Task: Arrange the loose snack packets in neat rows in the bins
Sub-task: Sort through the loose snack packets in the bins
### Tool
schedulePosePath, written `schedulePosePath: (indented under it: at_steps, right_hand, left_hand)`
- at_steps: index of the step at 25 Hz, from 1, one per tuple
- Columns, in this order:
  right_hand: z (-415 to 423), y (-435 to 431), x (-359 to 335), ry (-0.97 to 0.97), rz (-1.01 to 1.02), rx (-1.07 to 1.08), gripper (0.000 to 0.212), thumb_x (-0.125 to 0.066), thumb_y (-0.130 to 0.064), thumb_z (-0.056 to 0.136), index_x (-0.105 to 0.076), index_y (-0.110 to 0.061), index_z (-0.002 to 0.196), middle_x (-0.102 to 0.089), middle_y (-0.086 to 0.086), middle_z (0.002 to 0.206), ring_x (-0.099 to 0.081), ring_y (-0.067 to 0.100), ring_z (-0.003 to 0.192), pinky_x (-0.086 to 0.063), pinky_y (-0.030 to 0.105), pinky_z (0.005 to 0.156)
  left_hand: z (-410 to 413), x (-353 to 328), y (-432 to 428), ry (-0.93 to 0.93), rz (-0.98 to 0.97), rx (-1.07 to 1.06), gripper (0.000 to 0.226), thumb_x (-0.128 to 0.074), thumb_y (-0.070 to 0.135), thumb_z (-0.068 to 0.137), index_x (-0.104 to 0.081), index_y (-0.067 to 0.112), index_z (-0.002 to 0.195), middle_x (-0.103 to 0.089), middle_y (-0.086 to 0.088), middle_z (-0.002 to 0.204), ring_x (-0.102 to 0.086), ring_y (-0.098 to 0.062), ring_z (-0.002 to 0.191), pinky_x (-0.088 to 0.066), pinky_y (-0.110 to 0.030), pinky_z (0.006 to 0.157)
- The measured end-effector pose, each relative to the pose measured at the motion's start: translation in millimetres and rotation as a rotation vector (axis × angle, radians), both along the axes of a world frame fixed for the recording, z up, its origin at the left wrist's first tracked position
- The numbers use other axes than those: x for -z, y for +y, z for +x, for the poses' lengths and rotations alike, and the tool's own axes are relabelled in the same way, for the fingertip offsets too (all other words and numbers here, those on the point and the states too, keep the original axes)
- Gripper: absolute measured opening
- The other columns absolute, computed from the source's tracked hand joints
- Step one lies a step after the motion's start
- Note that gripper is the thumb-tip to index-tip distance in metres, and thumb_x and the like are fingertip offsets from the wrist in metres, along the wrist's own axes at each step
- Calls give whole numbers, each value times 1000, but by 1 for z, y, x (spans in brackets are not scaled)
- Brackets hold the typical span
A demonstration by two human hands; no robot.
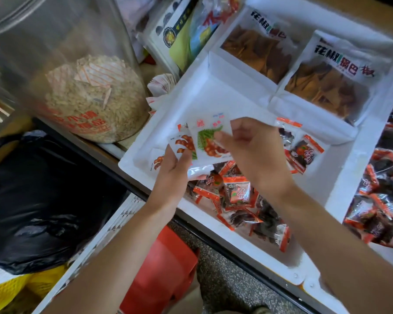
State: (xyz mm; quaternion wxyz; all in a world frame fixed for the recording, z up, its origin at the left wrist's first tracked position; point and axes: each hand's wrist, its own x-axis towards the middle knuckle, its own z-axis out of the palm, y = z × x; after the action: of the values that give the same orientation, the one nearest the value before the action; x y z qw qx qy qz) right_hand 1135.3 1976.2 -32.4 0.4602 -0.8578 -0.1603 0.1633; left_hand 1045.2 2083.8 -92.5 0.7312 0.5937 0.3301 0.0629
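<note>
Snack packets (204, 141) — small, flat, glossy white sachets printed with green leaves and red-brown nuts — sit fanned in my left hand (175, 168), just left of the frame's centre, above the white foam bin (213, 91). My left fingers curl under the stack and grip it. My right hand (252, 150), at centre, pinches the right edge of the front sachet. Below my hands, in the bin's lower part, lies a loose heap of crinkly clear packets with red-orange ends (236, 193) and dark contents. Two big see-through bags of brown crisps (327, 87) lie in the upper right. A clear container of pale grain (95, 96) stands upper left — a shiny black plastic bag (43, 196) below it.
</note>
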Motion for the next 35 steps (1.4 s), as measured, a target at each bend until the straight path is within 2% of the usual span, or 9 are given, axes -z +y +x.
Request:
schedulePosePath:
  at_steps: [4, 6, 9, 14, 16, 22, 27, 31, 35]
  right_hand:
    - [-11, 18, 6, 71, -24, -26, 12, -71, -24, 82, -64, -19, 91, -66, -13, 82, -57, -8, 67, -43, 7, 61]
    - [-12, 29, 11, 55, 16, -44, 19, -72, -23, 81, -56, -20, 91, -59, -12, 79, -54, -8, 64, -43, 7, 60]
    - [-9, 47, 30, 118, 150, 2, 11, -61, -21, 89, -51, -22, 92, -58, -9, 81, -58, 4, 74, -53, 26, 75]
    - [2, 73, 95, -28, -366, -452, 36, -60, -17, 90, -52, -16, 126, -47, 4, 135, -41, 18, 127, -27, 36, 114]
    - [-1, 78, 111, -85, -456, -526, 47, -64, -23, 88, -48, -14, 131, -41, 7, 140, -33, 23, 134, -22, 37, 114]
    - [-3, 84, 124, -55, -486, -548, 49, -71, -32, 80, -56, -9, 121, -56, 8, 120, -49, 23, 113, -43, 39, 99]
    - [7, 59, 88, 141, -202, -225, 28, -54, -35, 94, -58, -7, 88, -62, 4, 84, -56, 19, 79, -42, 21, 60]
    - [24, -17, 46, 224, 14, 44, 19, -55, -27, 93, -55, -9, 97, -62, 2, 88, -63, 12, 78, -56, 28, 66]
    - [1, -97, 26, 102, -1, 150, 19, -55, -23, 93, -57, -10, 108, -68, -2, 97, -65, 7, 90, -52, 27, 81]
  left_hand:
    - [0, -8, 8, -111, -104, -9, 46, -39, 48, 97, -51, 24, 135, -66, 4, 126, -59, -15, 121, -45, -45, 104]
    - [-7, -11, 18, -155, -39, -15, 28, -49, 29, 100, -52, 25, 127, -69, 13, 114, -63, -5, 111, -52, -32, 93]
    - [-22, -11, 39, -165, 6, -84, 36, -56, 15, 91, -52, 17, 126, -69, 5, 112, -67, -12, 105, -55, -29, 83]
    - [-44, -17, 74, -79, 78, -122, 25, -53, 6, 95, -53, 12, 120, -69, 2, 102, -70, -6, 83, -55, -21, 63]
    - [-51, -17, 79, -37, 76, -130, 20, -54, 9, 95, -55, 14, 115, -69, 0, 101, -71, -6, 80, -57, -23, 62]
    - [-54, -14, 73, 26, 75, -113, 18, -58, 11, 94, -59, 18, 111, -72, 2, 99, -72, -9, 81, -59, -25, 64]
    - [-45, -12, 58, 73, 141, -116, 29, -59, 10, 94, -56, 6, 123, -70, -8, 107, -72, -13, 83, -61, -30, 64]
    - [-28, -11, 26, 72, 241, -43, 29, -61, 12, 93, -55, 10, 122, -69, 1, 106, -70, -2, 85, -56, -19, 61]
    - [-4, -10, -49, 99, 327, 159, 33, -62, 12, 92, -53, 13, 124, -67, 2, 113, -65, -11, 103, -56, -30, 82]
